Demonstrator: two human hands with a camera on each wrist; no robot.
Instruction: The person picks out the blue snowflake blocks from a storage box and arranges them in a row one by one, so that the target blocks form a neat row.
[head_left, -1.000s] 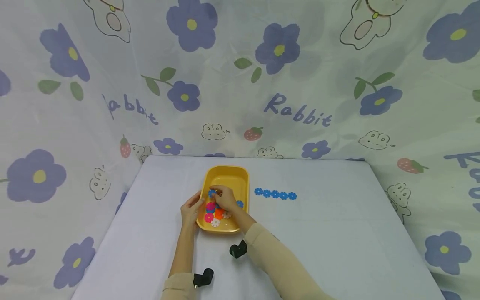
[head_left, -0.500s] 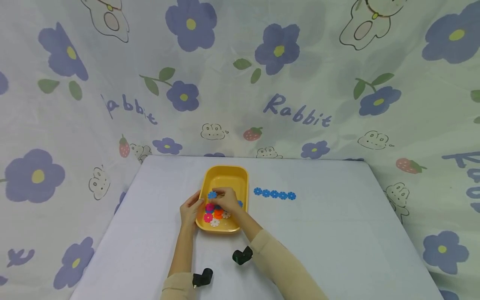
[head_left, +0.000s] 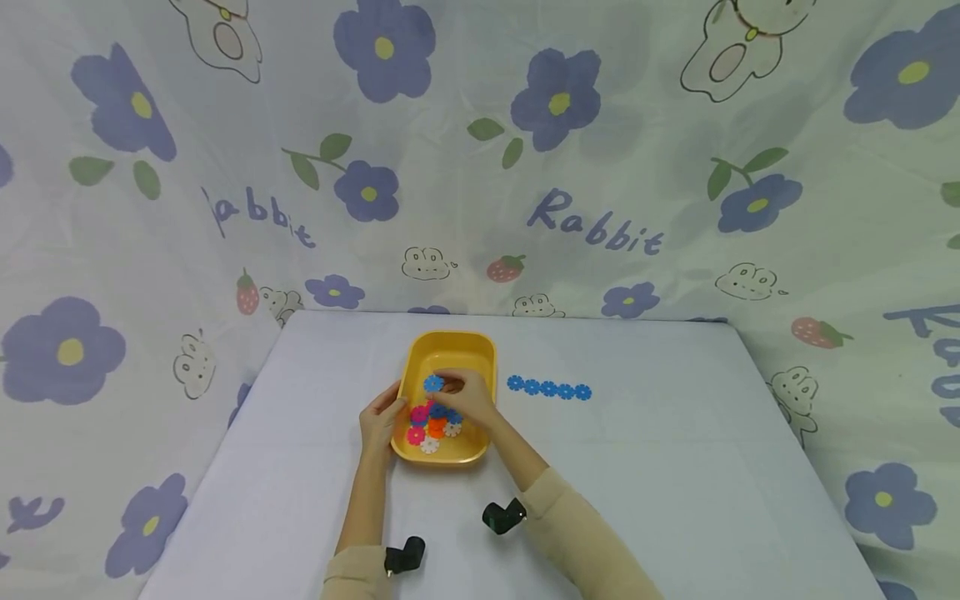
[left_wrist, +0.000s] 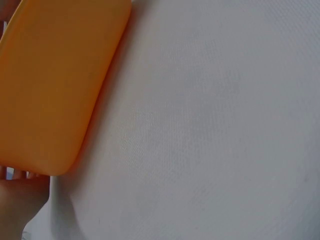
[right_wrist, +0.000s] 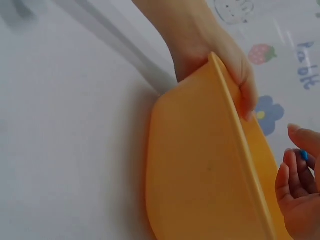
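Observation:
A yellow tray lies on the white table, and my left hand grips its left rim, thumb inside. Above the tray my right hand pinches a blue flower-shaped plastic piece. Under that hand lie loose flower-shaped pieces in pink, orange, white and blue, partly covered by the fingers. In the right wrist view only a small bit of the held blue piece shows between the fingers. The left wrist view is mostly the tray's outer side.
Right of the tray, several blue flower pieces form a joined row on the table. A patterned cloth hangs behind and at both sides. Black wrist cameras sit at both cuffs.
My right hand has shifted slightly to the right over the tray, carrying the blue piece along. More blue pieces show beneath it. My left hand keeps its place on the rim.

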